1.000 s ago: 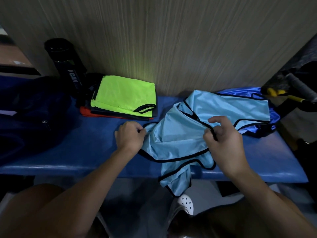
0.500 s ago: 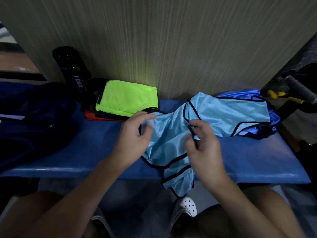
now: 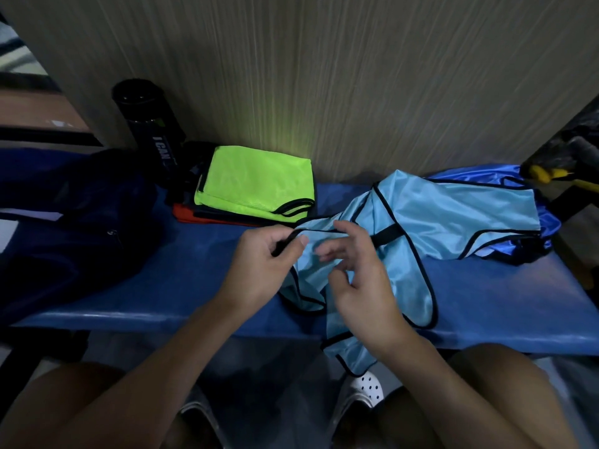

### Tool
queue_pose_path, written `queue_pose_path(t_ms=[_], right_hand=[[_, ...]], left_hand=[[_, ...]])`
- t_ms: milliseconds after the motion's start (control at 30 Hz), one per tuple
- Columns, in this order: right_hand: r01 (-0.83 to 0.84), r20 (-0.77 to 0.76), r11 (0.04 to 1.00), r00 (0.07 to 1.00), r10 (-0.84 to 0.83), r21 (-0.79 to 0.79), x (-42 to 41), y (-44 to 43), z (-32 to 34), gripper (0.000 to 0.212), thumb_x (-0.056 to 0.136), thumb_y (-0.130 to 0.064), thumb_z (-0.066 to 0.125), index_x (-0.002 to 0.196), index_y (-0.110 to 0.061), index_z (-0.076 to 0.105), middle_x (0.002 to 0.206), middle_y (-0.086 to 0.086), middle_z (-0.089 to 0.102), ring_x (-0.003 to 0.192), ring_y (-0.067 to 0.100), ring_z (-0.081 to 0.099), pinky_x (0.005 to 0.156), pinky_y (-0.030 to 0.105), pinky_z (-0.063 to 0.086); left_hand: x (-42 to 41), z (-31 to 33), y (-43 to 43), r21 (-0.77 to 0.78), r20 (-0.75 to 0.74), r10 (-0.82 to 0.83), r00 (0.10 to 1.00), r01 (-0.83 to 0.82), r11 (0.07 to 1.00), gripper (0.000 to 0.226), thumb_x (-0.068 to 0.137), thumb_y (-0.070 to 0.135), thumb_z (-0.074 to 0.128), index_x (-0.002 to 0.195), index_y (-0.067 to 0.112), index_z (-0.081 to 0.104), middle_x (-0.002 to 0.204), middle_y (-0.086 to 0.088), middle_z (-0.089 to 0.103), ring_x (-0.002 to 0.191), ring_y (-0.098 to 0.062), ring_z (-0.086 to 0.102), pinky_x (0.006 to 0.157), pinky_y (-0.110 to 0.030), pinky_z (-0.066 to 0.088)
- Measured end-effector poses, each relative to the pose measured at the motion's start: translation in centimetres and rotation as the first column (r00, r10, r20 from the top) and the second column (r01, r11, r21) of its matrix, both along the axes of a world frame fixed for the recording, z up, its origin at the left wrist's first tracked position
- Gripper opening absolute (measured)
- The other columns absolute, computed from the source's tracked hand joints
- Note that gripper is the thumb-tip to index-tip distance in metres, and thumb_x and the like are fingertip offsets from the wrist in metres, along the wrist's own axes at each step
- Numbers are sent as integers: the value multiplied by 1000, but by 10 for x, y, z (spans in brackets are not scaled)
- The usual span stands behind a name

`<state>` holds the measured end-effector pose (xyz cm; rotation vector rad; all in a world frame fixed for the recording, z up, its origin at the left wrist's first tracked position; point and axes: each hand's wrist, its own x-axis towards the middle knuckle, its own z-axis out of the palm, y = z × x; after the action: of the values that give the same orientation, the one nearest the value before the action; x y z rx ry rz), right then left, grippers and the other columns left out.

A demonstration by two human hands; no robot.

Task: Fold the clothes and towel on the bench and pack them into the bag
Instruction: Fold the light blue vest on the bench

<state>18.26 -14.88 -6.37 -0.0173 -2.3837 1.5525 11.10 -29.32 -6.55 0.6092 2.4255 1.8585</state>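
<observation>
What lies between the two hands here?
Head view: the light blue vest lies between left hand and right hand; the left pinches its black trim.

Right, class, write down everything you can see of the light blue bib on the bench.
The light blue bib is a thin, shiny, sleeveless garment edged all round in black trim. It lies crumpled and unfolded across the blue bench. One end hangs over the front edge and the far end overlaps a darker blue garment. The left hand pinches its black trim. The right hand is at its middle, but whether it grips is unclear.
</observation>
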Motion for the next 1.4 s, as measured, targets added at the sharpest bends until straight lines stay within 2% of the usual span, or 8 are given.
queue_pose_path(t_ms=[167, 233, 367, 700, 967, 1067, 1233, 1400], right_hand=[[253, 161, 928, 939, -303, 272, 5, 45, -19, 45, 89, -5, 59, 130, -18, 50, 108, -8, 59, 107, 14, 56, 89, 25, 46], [329, 239, 846, 859, -453, 420, 10, 64, -24, 42, 90, -14, 61, 130, -18, 51, 120, 2, 56, 117, 25, 50, 99, 46, 43], [330, 395, 762, 702, -593, 557, 24, 88, -23, 46, 93, -26, 59, 135, -18, 43, 134, 15, 44, 125, 36, 38, 101, 51, 34], [279, 409, 762, 709, -574, 585, 27, 102, -38, 23, 87, 5, 48, 104, -7, 38, 80, 13, 53, 73, 33, 50, 60, 37, 36], [453, 241, 891, 868, -434, -28, 28, 90, -21, 26, 94, -1, 54, 116, -15, 52, 77, 1, 54, 51, 6, 46, 46, 20, 38], [376, 228, 862, 922, -312, -342, 27, 80, -6, 25, 90, 3, 62, 104, -17, 62, 91, 0, 57, 66, 6, 53, 61, 17, 45], [220, 258, 893, 958, -123, -393, 29, 65, 7, 16, 90, -9, 67, 101, -19, 72, 71, -7, 59, 60, -2, 54, 64, 12, 43], [187, 173, 859, 978, -117, -476, 21, 45, 8, 27, 87, -7, 70, 112, -8, 61, 97, 6, 60, 86, 10, 61, 83, 21, 52]], left_hand=[[0, 0, 4, 18, 7, -8, 1000, 8, 1000, 37, 97, 17, 61, 76, -13, 58, 56, 3, 34, 52, -5, 29, 50, -22, 25], [3, -2, 8, 50, 30, -27, 999, 25, 998, 30, 96, 17, 64, 81, -9, 65, 56, -1, 44, 53, -6, 35, 50, -24, 30], [6, -3, 18, 113, 97, -8, 995, -3, 994, 7, 91, 14, 70, 86, 11, 75, 78, -9, 74, 70, -15, 65, 63, -35, 52], [16, -6, 35, 87, 61, 10, 998, -15, 996, 7, 89, 9, 72, 87, 15, 71, 57, 18, 62, 52, 7, 51, 56, -10, 39], [18, -10, 39, 79, 52, -19, 998, 15, 997, 11, 90, 15, 72, 85, 25, 71, 77, -2, 74, 68, -12, 66, 65, -34, 53], [19, -12, 44, 82, 56, -25, 998, 21, 996, 13, 90, 14, 72, 84, 26, 71, 79, -6, 73, 70, -26, 67, 67, -41, 54], [24, -13, 50, 65, 37, -74, 997, 72, 995, 5, 90, 11, 71, 95, 12, 72, 86, -5, 74, 82, -27, 70, 78, -50, 56], [26, -11, 50, 38, -69, -137, 988, 140, 989, 34, 88, 13, 72, 119, 19, 61, 101, 6, 72, 97, -10, 68, 90, -32, 54]])
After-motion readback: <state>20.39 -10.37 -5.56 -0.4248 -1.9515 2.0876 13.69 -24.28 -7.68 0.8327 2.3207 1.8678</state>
